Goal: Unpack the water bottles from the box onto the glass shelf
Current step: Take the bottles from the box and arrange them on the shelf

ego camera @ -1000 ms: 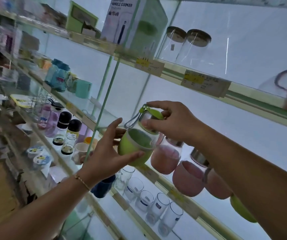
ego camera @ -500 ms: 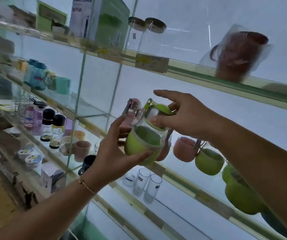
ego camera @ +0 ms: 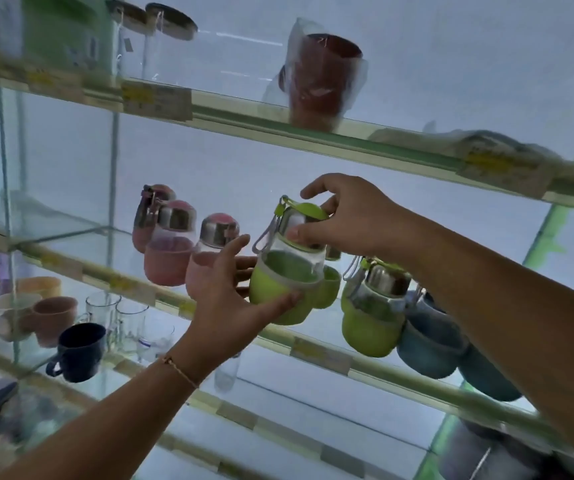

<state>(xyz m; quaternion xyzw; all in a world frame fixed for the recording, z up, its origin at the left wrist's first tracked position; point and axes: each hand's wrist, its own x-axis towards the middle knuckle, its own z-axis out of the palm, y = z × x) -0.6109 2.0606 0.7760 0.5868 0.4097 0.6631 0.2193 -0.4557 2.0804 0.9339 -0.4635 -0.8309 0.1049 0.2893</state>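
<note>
While left fingers (ego camera: 271, 306) cup it and right fingers (ego camera: 301, 233) pinch its cap (ego camera: 308, 210), green bottle (ego camera: 278, 284) at glass shelf (ego camera: 400, 375) edge.

Blue bottles (ego camera: 431, 344) lie partly behind the right forearm (ego camera: 503, 306); probable price labels (ego camera: 155, 98) blur unreadably.

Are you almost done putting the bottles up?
Some look done: pink bottles, a green bottle and blue bottles stand on the glass shelf. The left hand and right hand hold a second green bottle, not yet let go. The box isn't in view, so what's left is unknown.
</note>
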